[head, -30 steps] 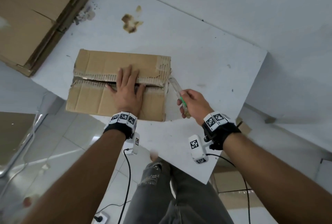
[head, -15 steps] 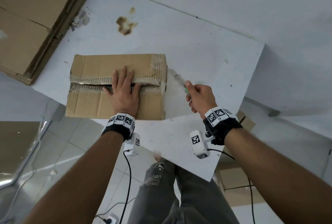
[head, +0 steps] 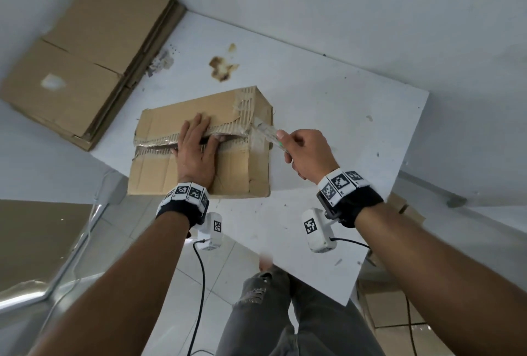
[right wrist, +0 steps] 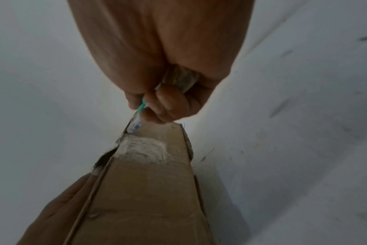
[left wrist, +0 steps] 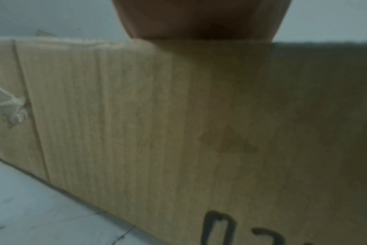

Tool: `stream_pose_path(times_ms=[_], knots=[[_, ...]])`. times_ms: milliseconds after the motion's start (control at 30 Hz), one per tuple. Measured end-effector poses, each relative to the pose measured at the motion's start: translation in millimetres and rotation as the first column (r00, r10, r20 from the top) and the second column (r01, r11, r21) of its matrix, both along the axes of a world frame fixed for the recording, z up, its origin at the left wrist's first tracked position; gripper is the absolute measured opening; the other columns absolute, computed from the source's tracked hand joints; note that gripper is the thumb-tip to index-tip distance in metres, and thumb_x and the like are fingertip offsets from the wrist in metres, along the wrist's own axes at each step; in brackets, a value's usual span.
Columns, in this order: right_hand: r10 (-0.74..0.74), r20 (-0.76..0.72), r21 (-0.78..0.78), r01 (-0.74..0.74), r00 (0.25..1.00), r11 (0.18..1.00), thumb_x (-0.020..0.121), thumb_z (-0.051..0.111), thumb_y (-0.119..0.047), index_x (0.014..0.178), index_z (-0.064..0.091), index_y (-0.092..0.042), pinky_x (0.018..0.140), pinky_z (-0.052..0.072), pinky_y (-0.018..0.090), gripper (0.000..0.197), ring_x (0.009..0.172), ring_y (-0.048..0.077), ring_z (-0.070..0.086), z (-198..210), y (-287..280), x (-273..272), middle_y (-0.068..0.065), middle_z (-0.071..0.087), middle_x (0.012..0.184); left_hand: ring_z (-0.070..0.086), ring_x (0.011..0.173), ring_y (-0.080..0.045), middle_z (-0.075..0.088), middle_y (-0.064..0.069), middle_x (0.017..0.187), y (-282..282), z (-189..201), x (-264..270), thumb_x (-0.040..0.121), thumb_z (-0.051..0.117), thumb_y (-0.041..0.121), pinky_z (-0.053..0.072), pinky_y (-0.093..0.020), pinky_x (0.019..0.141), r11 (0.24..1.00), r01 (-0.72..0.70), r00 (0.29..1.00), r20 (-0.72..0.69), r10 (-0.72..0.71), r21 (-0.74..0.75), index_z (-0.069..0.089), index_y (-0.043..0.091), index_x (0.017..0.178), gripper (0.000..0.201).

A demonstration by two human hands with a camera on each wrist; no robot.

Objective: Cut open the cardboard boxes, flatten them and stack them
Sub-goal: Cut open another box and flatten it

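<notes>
Desk (head: pixel 328 116), white, carries one closed cardboard box (head: pixel 159 176) toward its near-left edge; the box's long axis runs roughly left-right across the person. Flattened boxes (head: pixel 85 50) lie stacked off the desk's far-left corner, on a lower level, well apart from the box.

Key relation: the top seam (head: pixel 154 144) runs along that long axis, already gaping at mid-length, w/ tape (head: pixel 258 141) bridging it at the box's right end. So the cut line lies straight left of the right hand, and the right hand is the nearer one to that taped end.

Left hand (head: pixel 196 153): flat, fingers straight, pressing the top across the seam at mid-box, pinning it; fingertips seem to dip at the gap. Holds nothing.

Right hand (head: pixel 308 156): fisted round a cutter (head: pixel 266 134) w/ clear body and green slider, just off the box's right end. Tip touches the tape at the seam end; the right wrist view shows it at the top corner. Blade itself too small to tell.

Next move, probably: draw the tip thru the tape, well short of the left fingers.
</notes>
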State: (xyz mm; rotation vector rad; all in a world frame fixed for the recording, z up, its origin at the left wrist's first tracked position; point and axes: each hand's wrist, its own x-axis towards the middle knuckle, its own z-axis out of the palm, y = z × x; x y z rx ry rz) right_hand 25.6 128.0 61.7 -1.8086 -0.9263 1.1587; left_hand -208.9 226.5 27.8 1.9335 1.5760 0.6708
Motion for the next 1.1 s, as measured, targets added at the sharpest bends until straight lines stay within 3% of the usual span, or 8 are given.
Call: stream_pose_path(times_ms=[133, 300, 433, 600, 733, 867, 1033, 1100], knots=[[0.177, 0.050, -0.089, -0.172, 0.983, 0.981, 0.102, 0.054, -0.044, 0.080, 0.066, -0.002, 0.039, 0.042, 0.026, 0.048, 0.041, 0.019, 0.050, 11.7, -3.8, 11.8, 0.005, 0.066, 0.063, 0.023, 0.153, -0.016, 0.039, 0.010, 0.161, 0.9, -5.5, -4.3, 0.101, 0.050, 0.049, 0.020, -0.062, 0.122, 1.000, 0.025, 0.999, -0.036, -0.026, -0.017, 0.050, 0.027, 0.150, 0.053], [0.486, 0.191, -0.300, -0.420, 0.853, 0.856, 0.099, 0.059, -0.047, 0.073, 0.068, -0.002, 0.036, 0.034, 0.017, 0.053, 0.032, 0.006, 0.042, 3.3, -45.7, 32.2, 0.001, 0.066, 0.057, 0.036, 0.148, -0.028, 0.053, -0.005, 0.151, -3.0, -15.0, 12.9, 0.105, 0.038, 0.059, 0.026, -0.064, 0.119, 0.998, -0.025, 1.000, 0.004, 0.025, -0.053, 0.062, 0.021, 0.140, 0.057], [0.284, 0.225, -0.262, -0.222, 0.932, 0.939, 0.100, 0.055, -0.045, 0.074, 0.066, -0.008, 0.039, 0.035, 0.020, 0.047, 0.034, 0.003, 0.045, -20.2, -75.1, 39.6, 0.005, 0.067, 0.062, 0.027, 0.152, -0.022, 0.046, 0.009, 0.157, -1.7, -28.0, 24.2, 0.104, 0.042, 0.056, -0.002, -0.071, 0.119, 0.991, 0.044, 0.975, -0.212, -0.070, -0.124, 0.058, 0.029, 0.142, 0.049], [0.152, 0.182, -0.182, -0.118, 0.971, 0.976, 0.101, 0.055, -0.040, 0.094, 0.069, -0.022, 0.052, 0.049, 0.032, 0.024, 0.048, 0.006, 0.055, -36.5, -79.7, 41.5, 0.000, 0.071, 0.071, 0.051, 0.119, -0.030, 0.058, -0.006, 0.127, -28.7, -30.8, 9.1, 0.096, 0.047, 0.046, 0.035, -0.056, 0.106, 0.955, 0.259, 0.896, -0.405, -0.182, 0.144, 0.065, 0.015, 0.118, 0.042], [0.121, 0.130, -0.148, -0.101, 0.984, 0.984, 0.097, 0.062, -0.039, 0.102, 0.070, -0.024, 0.072, 0.057, 0.037, 0.018, 0.073, 0.020, 0.069, -40.4, -70.3, 31.8, 0.001, 0.071, 0.083, 0.048, 0.128, -0.026, 0.058, 0.000, 0.134, -34.7, -43.9, 7.5, 0.100, 0.041, 0.056, 0.032, -0.050, 0.109, 0.938, 0.340, 0.835, -0.480, -0.269, 0.065, 0.062, 0.018, 0.127, 0.052], [0.119, 0.229, -0.124, -0.092, 0.966, 0.988, 0.091, 0.070, -0.038, 0.104, 0.066, -0.025, 0.069, 0.049, 0.029, 0.019, 0.076, 0.014, 0.063, -27.9, -58.6, 29.4, -0.002, 0.066, 0.086, 0.050, 0.109, -0.030, 0.058, -0.005, 0.117, -12.6, -32.1, 25.4, 0.095, 0.030, 0.070, 0.033, -0.051, 0.099, 0.944, 0.329, 0.780, -0.570, -0.257, 0.025, 0.063, 0.016, 0.105, 0.064], [0.141, 0.479, 0.106, -0.217, 0.866, 0.971, 0.087, 0.072, -0.048, 0.094, 0.064, -0.027, 0.061, 0.049, 0.029, 0.024, 0.070, 0.015, 0.060, 42.7, -22.9, 41.6, -0.003, 0.066, 0.081, 0.057, 0.095, -0.030, 0.065, -0.005, 0.100, 23.1, 27.5, 22.1, 0.096, 0.037, 0.065, 0.036, -0.046, 0.096, 0.971, 0.204, 0.952, -0.256, -0.167, 0.126, 0.063, 0.015, 0.099, 0.057], [0.159, 0.556, 0.182, -0.306, 0.816, 0.935, 0.086, 0.073, -0.047, 0.094, 0.066, -0.026, 0.062, 0.047, 0.029, 0.023, 0.071, 0.012, 0.058, 82.0, -1.1, 42.8, -0.005, 0.065, 0.081, 0.057, 0.085, -0.027, 0.063, -0.004, 0.089, 41.0, 63.6, 15.5, 0.097, 0.040, 0.064, 0.041, -0.041, 0.082, 0.977, 0.153, 0.984, -0.117, -0.136, 0.148, 0.060, 0.013, 0.094, 0.054]])
